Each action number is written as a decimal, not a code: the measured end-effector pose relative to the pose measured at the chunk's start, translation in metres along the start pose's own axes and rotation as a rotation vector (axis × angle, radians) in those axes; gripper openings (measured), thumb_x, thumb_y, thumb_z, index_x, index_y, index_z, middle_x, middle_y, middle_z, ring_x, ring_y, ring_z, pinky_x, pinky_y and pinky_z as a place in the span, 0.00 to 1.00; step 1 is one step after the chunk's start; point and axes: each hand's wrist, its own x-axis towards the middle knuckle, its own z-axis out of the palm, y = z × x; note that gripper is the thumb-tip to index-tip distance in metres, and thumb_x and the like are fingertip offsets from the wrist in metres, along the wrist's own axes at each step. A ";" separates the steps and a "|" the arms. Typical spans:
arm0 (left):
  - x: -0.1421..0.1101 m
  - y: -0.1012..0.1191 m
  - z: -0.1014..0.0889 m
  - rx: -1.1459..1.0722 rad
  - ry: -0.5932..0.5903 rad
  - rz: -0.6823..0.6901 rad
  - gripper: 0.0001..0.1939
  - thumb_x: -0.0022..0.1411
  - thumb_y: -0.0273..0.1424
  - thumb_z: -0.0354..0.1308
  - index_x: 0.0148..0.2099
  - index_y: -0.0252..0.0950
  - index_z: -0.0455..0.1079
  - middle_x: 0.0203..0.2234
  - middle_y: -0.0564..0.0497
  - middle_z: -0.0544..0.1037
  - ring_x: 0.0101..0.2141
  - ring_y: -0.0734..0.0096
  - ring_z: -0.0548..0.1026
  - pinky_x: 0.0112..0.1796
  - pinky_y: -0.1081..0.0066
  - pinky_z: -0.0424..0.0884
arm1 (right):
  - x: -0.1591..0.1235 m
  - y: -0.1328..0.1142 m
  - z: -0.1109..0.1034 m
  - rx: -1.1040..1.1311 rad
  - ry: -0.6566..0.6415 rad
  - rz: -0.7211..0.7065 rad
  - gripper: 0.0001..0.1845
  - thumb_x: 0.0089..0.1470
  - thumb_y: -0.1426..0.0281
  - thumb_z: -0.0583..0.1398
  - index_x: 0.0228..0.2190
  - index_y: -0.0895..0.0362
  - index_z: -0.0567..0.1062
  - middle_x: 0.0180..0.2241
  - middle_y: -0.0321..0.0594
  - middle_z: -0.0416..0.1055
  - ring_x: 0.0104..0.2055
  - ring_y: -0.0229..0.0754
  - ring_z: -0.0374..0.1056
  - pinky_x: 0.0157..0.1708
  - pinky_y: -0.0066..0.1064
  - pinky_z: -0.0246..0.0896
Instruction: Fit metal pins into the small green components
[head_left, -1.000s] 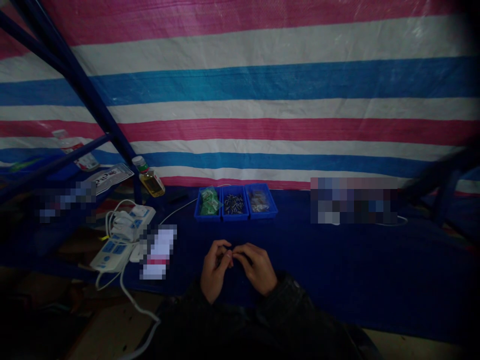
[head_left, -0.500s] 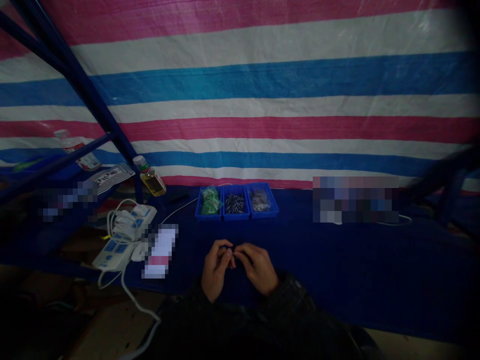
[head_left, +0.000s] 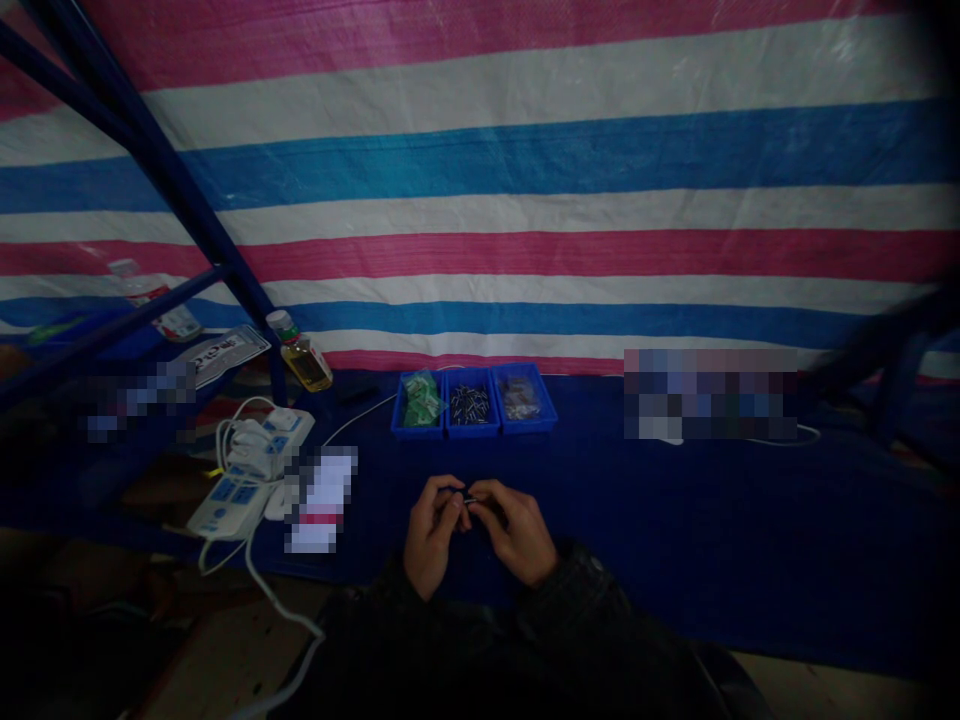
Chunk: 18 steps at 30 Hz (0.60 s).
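Note:
My left hand [head_left: 431,535] and my right hand [head_left: 517,530] meet above the dark blue cloth, with the fingertips of both pinched on a small dark metal part [head_left: 470,498]. Its shape is mostly hidden by my fingers. Straight ahead, beyond my hands, stand several blue trays side by side. The left one holds green packets [head_left: 418,402], the middle one a heap of small metal pins [head_left: 469,405], and the right one a clear bag of small parts [head_left: 519,397]. Neither hand touches the trays.
To my left lie white power strips [head_left: 255,465] with cables, a pixelated white item [head_left: 321,500], and a bottle of yellow oil [head_left: 301,355]. A dark blue metal frame [head_left: 180,205] slants up the left. A striped tarp [head_left: 480,200] hangs behind, with a pixelated patch [head_left: 709,395] at right.
My hands have shifted little. The small dark part now shows more plainly between my fingertips. The view has tilted slightly, so the trays sit a little higher and further right.

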 end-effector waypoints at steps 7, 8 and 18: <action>0.000 -0.005 -0.002 0.042 -0.027 0.012 0.14 0.69 0.41 0.57 0.48 0.37 0.67 0.23 0.56 0.72 0.25 0.71 0.70 0.31 0.72 0.67 | -0.001 0.004 0.001 -0.046 0.023 -0.020 0.09 0.67 0.70 0.55 0.36 0.53 0.74 0.32 0.37 0.77 0.34 0.41 0.75 0.39 0.30 0.66; 0.000 -0.004 -0.002 0.042 -0.027 0.012 0.14 0.69 0.41 0.57 0.48 0.37 0.67 0.23 0.56 0.72 0.25 0.71 0.70 0.31 0.72 0.67 | -0.001 0.004 0.001 -0.058 0.024 -0.017 0.09 0.67 0.70 0.55 0.34 0.53 0.75 0.31 0.37 0.77 0.34 0.40 0.74 0.38 0.30 0.66; 0.001 -0.004 -0.002 0.034 -0.028 0.016 0.12 0.70 0.39 0.56 0.48 0.37 0.67 0.22 0.57 0.71 0.26 0.72 0.70 0.31 0.72 0.66 | -0.002 0.003 0.001 -0.004 0.005 -0.021 0.08 0.66 0.69 0.55 0.37 0.52 0.74 0.34 0.38 0.78 0.36 0.42 0.75 0.40 0.30 0.67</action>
